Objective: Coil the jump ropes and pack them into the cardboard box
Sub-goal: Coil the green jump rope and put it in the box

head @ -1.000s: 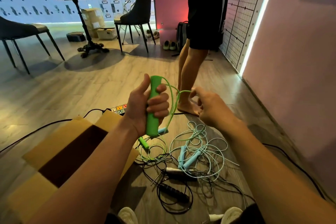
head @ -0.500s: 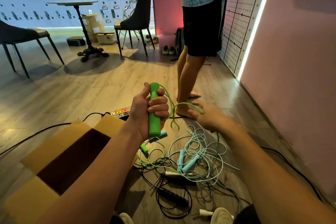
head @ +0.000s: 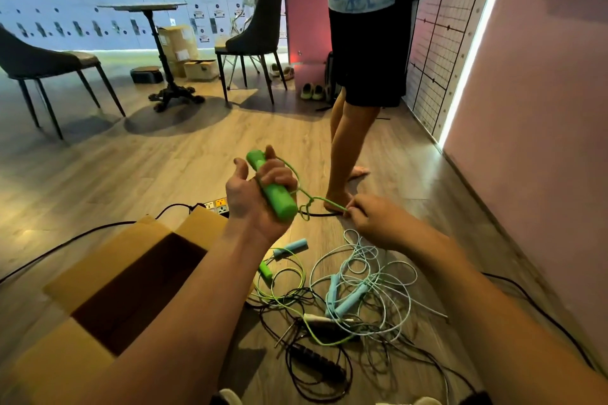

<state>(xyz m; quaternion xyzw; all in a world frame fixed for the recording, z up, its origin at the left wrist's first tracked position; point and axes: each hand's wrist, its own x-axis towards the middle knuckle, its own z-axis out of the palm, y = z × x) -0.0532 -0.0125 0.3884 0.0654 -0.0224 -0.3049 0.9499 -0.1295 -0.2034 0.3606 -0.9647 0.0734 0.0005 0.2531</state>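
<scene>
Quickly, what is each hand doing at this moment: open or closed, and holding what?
Left hand: closed, fingers curled round the green handle.
Right hand: closed, pinching the green rope.

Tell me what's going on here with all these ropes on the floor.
A person's left hand grips a green jump rope handle while the right hand pinches its green cord, apparently mid-coil. Other ropes, light blue and green, lie tangled on the floor beside an open cardboard box.
</scene>
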